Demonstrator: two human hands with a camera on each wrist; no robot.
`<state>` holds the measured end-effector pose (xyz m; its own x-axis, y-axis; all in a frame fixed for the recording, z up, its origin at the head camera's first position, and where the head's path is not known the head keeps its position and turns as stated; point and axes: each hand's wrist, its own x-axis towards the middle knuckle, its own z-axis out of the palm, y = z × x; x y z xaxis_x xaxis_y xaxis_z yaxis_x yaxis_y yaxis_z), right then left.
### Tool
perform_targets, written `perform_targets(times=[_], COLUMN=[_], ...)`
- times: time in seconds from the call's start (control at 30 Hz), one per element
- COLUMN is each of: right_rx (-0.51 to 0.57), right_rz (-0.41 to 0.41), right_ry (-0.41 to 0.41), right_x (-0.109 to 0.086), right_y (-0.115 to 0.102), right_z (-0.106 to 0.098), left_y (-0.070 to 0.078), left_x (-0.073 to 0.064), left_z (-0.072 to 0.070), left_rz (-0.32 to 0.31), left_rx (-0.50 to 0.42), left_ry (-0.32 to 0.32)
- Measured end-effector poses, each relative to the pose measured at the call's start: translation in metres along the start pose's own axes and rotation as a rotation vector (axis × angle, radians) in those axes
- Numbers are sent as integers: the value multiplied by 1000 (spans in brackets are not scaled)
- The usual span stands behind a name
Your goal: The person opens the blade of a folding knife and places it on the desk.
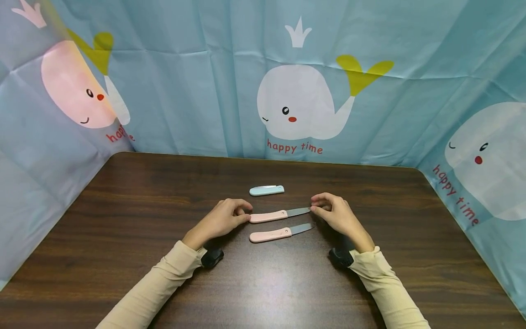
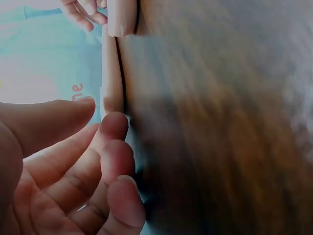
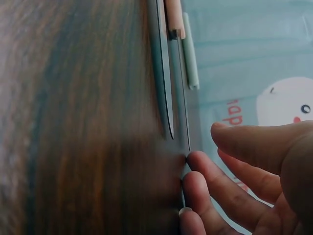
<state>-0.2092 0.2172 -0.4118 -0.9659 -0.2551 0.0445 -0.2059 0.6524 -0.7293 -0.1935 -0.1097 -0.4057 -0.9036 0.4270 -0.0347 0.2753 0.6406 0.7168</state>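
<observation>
Two pink-handled folding knives lie unfolded on the table, one behind the other, blades to the right. At the handle end of the middle knife (image 1: 268, 217), my left hand (image 1: 223, 217) rests with thumb and fingers apart; its fingertips (image 2: 114, 126) are at or against that end. My right hand (image 1: 334, 212) is at the tip of the same knife's blade (image 3: 182, 93), thumb spread away from the fingers. Nearer to me lies the front knife (image 1: 270, 235), touched by neither hand. Behind both is a light-blue folding knife (image 1: 267, 190), folded shut.
The knives lie on a dark wood-grain table (image 1: 123, 256). A light-blue curtain (image 1: 172, 100) with whale prints hangs along its back and sides. Black wrist cameras sit at the left cuff (image 1: 212, 257) and right cuff (image 1: 341, 257).
</observation>
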Motion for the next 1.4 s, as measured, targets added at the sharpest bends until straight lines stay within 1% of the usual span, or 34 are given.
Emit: perform_targets(times=[0.37,0.57,0.73,0.93,1.13,1.27,1.4], right_rx=[-54,-90,-92,-75,-73,-72,-96], right_rz=[-38,-51,-76,-87,-108,-104,-99], right_ry=[11,-21,-60,-104,-124,-135,-138], right_x=[7,18,29,43,55,62,67], right_y=[-8,-14,-19,-23,-28,-30,-33], right_z=[2,6,10,14,19,22,26], left_y=[-5,-7,-9,-8,-9,-9,-10], left_x=[7,14,22,31,39,44,48], left_z=[-5,-9,-12,-16,-17,-18,-17], left_rz=[7,0,-21,-46,-53,-68,-96], left_rx=[-20,-9,0,22,43,41,57], left_ry=[21,35,51,59,49,43,40])
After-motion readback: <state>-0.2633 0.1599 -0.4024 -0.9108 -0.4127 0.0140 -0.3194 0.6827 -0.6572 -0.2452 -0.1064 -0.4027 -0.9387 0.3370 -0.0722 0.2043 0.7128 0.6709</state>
